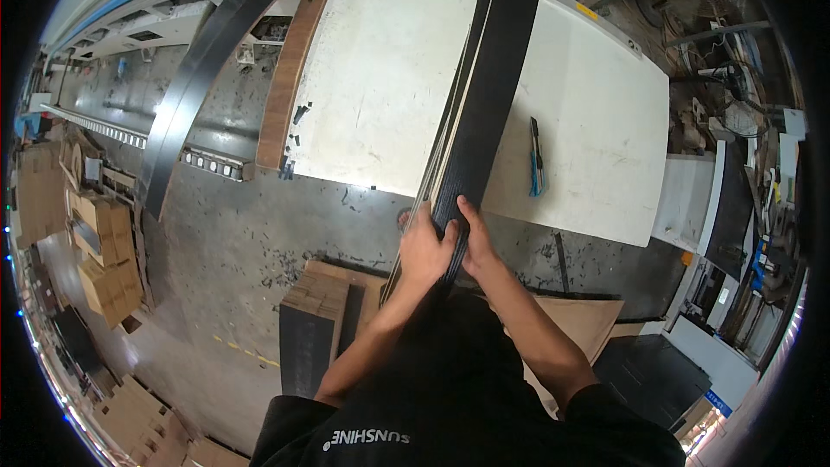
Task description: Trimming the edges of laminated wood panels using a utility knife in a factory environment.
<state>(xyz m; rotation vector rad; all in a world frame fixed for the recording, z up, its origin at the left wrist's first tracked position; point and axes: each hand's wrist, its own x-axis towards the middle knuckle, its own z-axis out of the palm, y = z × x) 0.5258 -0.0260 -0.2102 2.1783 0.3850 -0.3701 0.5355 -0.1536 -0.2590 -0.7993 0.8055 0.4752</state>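
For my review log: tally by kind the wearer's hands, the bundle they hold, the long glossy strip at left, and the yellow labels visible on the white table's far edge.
Hands: 2, left hand and right hand
Bundle of long dark strips: 1
Glossy dark strip: 1
Yellow labels: 2
Total: 6

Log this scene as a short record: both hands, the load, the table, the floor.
Left hand: grips the left side of the black strips
Right hand: grips their right side
Load: long bundle extending over the white table, near end past its near edge
On table: slim blue-and-black tool, right of the bundle; small dark scraps, left
Floor: grey, cardboard boxes at left
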